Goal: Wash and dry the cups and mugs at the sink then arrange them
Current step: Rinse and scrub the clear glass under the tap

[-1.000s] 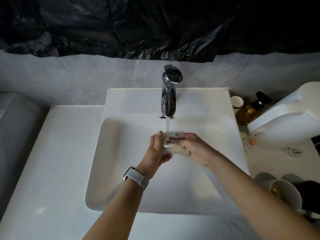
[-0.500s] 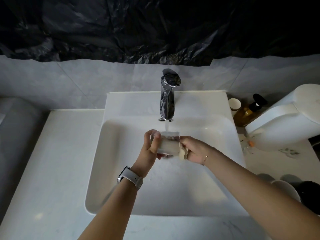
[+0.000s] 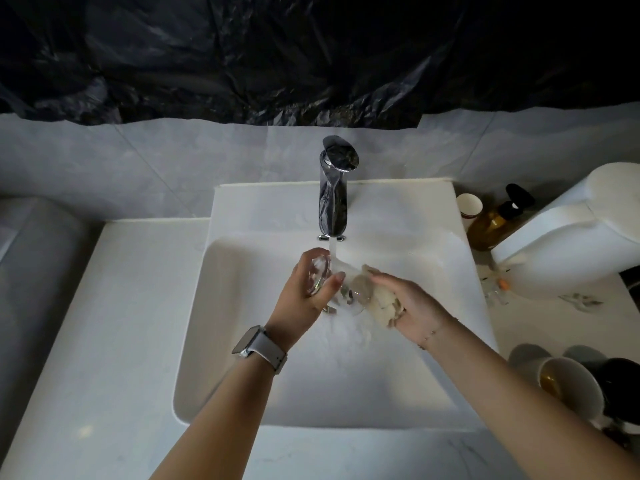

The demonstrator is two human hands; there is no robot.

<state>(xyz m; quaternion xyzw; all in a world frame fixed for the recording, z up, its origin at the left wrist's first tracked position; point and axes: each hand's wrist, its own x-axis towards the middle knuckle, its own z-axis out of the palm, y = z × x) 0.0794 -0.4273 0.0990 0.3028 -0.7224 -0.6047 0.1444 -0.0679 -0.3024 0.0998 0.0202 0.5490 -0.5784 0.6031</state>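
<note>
The glass (image 3: 332,285) is lying on its side now, over the middle of the sink (image 3: 242,341), right under the water that runs from the tap (image 3: 334,199); a moment ago it stood more upright between the two hands, so it has been tipped over and its thick round bottom now points to the left. The left hand (image 3: 304,292) grips that bottom end, with the thumb and fingers curled round it; the right hand (image 3: 405,306) holds a pale sponge (image 3: 381,299) in its curled fingers and pushes it at the open mouth of the glass; the sponge was at the side of the glass before, and now it sits at the opening. I think this means the person is scrubbing the inside; the outside may be done, but I cannot tell how clean it is, because the water and the clear glass blur together. On the counter to the right a white mug (image 3: 571,386) with brown in it and a black mug (image 3: 623,386) wait beside each other; so there is much left to do; this glass has to be rinsed and dried, and the mugs come after.
</note>
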